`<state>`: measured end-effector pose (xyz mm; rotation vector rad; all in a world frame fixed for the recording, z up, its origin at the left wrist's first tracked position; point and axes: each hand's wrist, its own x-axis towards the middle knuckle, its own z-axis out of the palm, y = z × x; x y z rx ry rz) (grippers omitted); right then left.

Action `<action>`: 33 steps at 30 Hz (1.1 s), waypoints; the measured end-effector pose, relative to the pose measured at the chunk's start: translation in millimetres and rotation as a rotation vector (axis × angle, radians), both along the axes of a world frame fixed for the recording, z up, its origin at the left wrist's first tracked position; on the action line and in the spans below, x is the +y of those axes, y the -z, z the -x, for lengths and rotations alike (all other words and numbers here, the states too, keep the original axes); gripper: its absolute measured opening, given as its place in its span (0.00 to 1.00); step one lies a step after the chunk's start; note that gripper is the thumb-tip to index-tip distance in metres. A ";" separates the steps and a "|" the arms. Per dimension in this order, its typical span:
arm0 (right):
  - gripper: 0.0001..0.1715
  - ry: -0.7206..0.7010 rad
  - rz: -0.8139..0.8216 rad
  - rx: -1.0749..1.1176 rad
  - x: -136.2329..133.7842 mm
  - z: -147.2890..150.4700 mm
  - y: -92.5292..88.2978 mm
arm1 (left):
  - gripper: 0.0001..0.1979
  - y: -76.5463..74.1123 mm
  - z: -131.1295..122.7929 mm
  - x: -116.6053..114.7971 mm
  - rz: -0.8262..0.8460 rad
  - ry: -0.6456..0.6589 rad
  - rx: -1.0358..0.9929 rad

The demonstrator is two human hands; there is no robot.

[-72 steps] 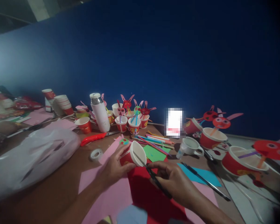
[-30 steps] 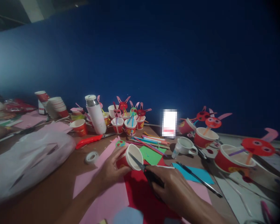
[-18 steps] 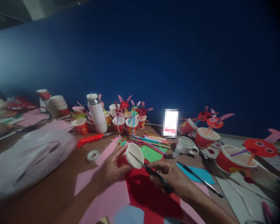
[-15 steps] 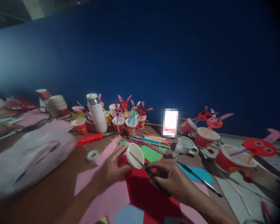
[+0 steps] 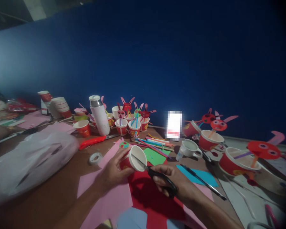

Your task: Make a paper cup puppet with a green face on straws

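Note:
My left hand (image 5: 113,171) is wrapped round a red paper cup (image 5: 138,156), tilted so that its white inside faces me. A pair of black-handled scissors (image 5: 164,181) sits in my right hand (image 5: 175,179), fingers closed about the handles. The blades reach across the rim into the cup; where the tips touch cannot be made out. Below the cup lie red paper (image 5: 145,194) and pink paper (image 5: 105,200). Just behind it are green paper (image 5: 158,156) and a small green paper face with red spots (image 5: 124,145).
A white thermos (image 5: 99,117) and cups with paper rabbit faces (image 5: 134,127) stand along the back. Colored sticks (image 5: 154,143), a glass mug (image 5: 191,149), a pen (image 5: 203,182) on blue paper, a tape roll (image 5: 95,158), a red-handled knife (image 5: 92,142) and a plastic bag (image 5: 38,165) surround the workspace.
My right hand has turned the scissors a little, so their handle loops show more. The cup stays in my left hand, nearly in the same spot.

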<state>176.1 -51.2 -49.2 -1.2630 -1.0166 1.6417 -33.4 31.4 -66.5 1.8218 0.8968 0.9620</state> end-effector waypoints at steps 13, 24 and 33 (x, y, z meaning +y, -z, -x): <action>0.17 0.004 -0.168 -0.319 -2.4 0.4 -7.4 | 0.30 -5.0 -5.2 2.1 0.120 0.069 -0.143; 0.18 -0.090 -0.470 -0.856 -14.0 0.2 -22.5 | 0.28 -1.3 -6.5 -0.3 0.105 0.069 -0.136; 0.23 -0.110 -0.607 -1.187 -16.1 6.8 -16.5 | 0.29 -4.1 -5.3 -0.9 0.116 0.036 -0.075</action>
